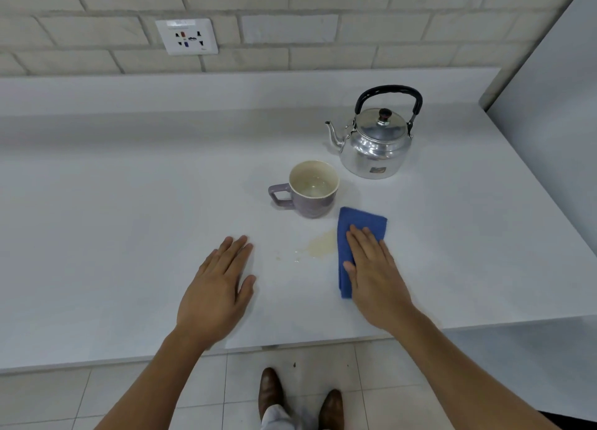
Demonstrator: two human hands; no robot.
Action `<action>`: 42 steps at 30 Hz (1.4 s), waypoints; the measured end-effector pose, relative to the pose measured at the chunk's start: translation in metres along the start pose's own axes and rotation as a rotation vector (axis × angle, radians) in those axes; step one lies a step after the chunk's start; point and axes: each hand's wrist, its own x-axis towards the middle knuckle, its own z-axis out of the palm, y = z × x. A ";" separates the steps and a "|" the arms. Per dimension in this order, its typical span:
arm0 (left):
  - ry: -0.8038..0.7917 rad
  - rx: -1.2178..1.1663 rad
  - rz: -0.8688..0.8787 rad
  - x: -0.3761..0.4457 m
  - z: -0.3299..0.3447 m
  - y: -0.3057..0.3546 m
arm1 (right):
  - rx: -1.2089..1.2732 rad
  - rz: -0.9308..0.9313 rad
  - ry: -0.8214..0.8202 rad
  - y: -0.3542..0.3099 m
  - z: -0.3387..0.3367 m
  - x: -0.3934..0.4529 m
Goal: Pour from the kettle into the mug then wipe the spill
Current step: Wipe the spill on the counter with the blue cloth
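A shiny metal kettle with a black handle stands upright at the back right of the white counter, spout pointing left. In front of it sits a purple mug with pale liquid inside, handle to the left. A yellowish spill lies on the counter below the mug. A folded blue cloth lies just right of the spill, its left edge touching it. My right hand presses flat on the cloth. My left hand rests flat on the counter, left of the spill, holding nothing.
A wall socket is set in the tiled wall behind the counter. A grey panel rises at the right end. The counter's front edge runs just below my wrists, with tiled floor and my brown shoes beneath.
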 end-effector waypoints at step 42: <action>-0.030 0.057 -0.022 -0.007 -0.009 -0.017 | 0.138 -0.314 -0.159 -0.082 0.021 -0.023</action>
